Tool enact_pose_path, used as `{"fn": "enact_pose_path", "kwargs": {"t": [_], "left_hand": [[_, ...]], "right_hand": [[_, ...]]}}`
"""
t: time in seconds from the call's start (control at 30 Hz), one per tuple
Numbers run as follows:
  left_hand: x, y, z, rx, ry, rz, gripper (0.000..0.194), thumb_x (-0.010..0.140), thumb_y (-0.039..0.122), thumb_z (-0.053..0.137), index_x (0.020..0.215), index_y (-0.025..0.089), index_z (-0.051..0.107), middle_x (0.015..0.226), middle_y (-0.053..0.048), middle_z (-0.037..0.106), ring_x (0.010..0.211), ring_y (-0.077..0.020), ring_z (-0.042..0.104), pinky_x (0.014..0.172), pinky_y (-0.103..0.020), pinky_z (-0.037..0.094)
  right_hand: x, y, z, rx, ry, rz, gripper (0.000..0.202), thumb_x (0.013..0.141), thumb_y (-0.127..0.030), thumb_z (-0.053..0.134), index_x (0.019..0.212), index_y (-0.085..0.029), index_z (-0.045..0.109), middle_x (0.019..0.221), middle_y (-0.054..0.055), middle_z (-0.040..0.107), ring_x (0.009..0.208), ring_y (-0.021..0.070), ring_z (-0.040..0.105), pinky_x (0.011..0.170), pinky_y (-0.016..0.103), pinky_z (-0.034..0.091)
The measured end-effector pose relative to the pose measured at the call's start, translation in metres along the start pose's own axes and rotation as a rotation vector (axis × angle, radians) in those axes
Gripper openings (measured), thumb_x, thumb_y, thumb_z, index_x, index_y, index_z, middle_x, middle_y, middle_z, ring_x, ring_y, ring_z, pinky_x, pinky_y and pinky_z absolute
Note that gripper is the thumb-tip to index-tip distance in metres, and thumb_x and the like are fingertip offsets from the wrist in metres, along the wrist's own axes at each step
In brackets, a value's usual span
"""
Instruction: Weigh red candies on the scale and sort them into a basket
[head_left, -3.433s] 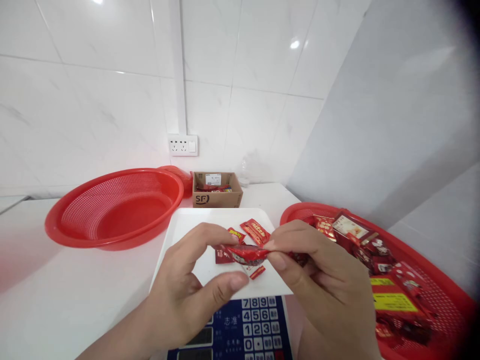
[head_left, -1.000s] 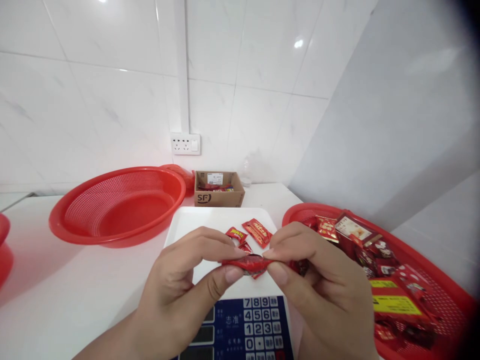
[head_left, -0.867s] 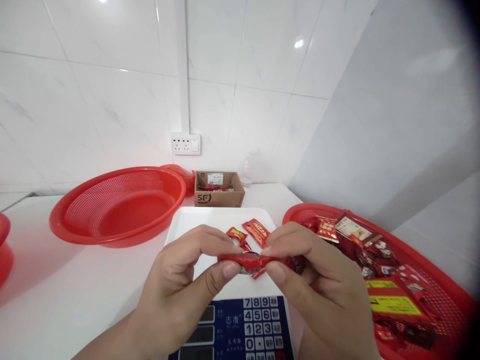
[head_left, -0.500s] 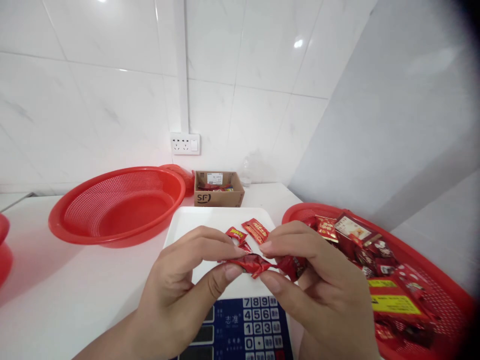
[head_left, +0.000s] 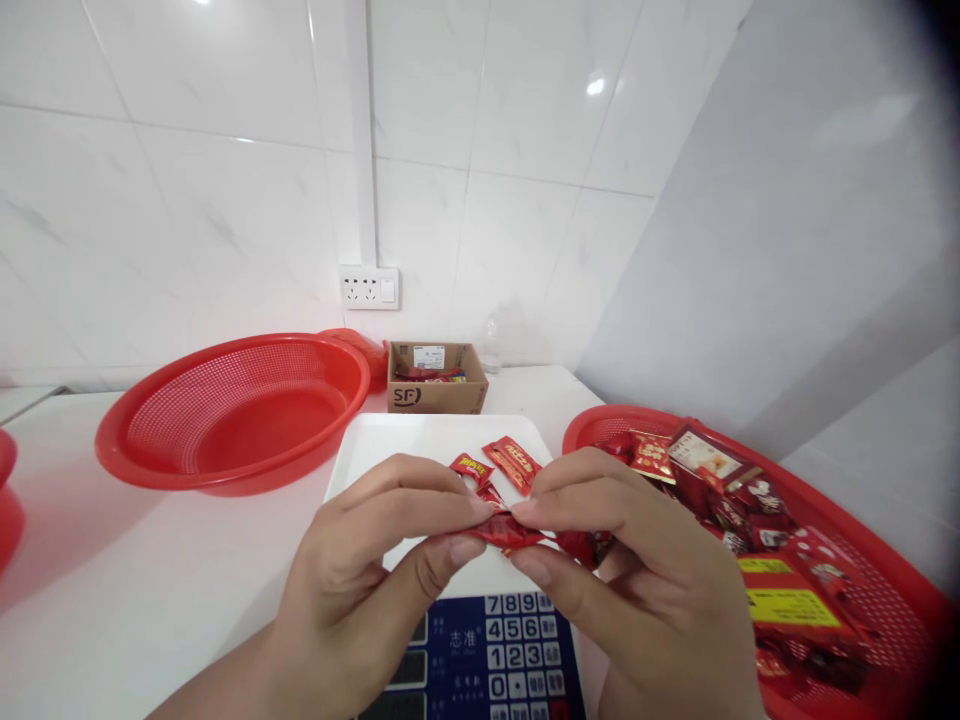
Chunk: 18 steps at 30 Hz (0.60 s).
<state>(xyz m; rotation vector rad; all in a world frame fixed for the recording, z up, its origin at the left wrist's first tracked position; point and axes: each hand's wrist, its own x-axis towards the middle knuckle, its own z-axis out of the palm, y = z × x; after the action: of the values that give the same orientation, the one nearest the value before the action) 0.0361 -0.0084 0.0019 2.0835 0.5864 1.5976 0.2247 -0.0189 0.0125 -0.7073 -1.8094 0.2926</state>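
Note:
Between both hands, above a digital scale (head_left: 465, 650), is a red wrapped candy (head_left: 504, 531). My left hand (head_left: 375, 560) pinches its left end between thumb and fingers. The other end is gripped by my right hand (head_left: 630, 560), thumb below and fingertips on top. A second dark red wrapped candy (head_left: 585, 547) shows against my right palm, partly covered by the fingers. On the scale's white tray (head_left: 405, 432) lie a red packet with yellow print (head_left: 471, 468), a larger red packet (head_left: 513, 464) and a small red piece partly hidden behind my fingers.
At right, a red basket (head_left: 892, 560) holds several wrapped sweets and packets. Another large red basket (head_left: 240, 400) stands at left. Behind the scale are a cardboard box (head_left: 437, 399) with packets inside, a red bag (head_left: 360, 346) and a clear bottle (head_left: 491, 348) against the tiled wall.
The fingertips have drawn closer together on the candy, and its wrapper has turned so a smoother side faces me. Everything else has stayed in place.

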Motion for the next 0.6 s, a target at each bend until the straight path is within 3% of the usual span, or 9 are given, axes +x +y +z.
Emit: {"fn": "enact_pose_path", "kwargs": {"t": [0.6], "left_hand": [[-0.0026,-0.0022,-0.0001,-0.046,-0.019,-0.022,0.028,0.087,0.007,0.065,0.106,0.028,0.07,0.098,0.0,0.07,0.087,-0.0132,0.066,0.07,-0.02,0.056]], "right_hand": [[0.0002,0.0004,0.0019,0.023,0.052,-0.021,0.017,0.081,-0.01,0.072,0.085,-0.024,0.065,0.08,-0.002,0.068,0.067,0.0114,0.062,0.055,0.022,0.051]]}}
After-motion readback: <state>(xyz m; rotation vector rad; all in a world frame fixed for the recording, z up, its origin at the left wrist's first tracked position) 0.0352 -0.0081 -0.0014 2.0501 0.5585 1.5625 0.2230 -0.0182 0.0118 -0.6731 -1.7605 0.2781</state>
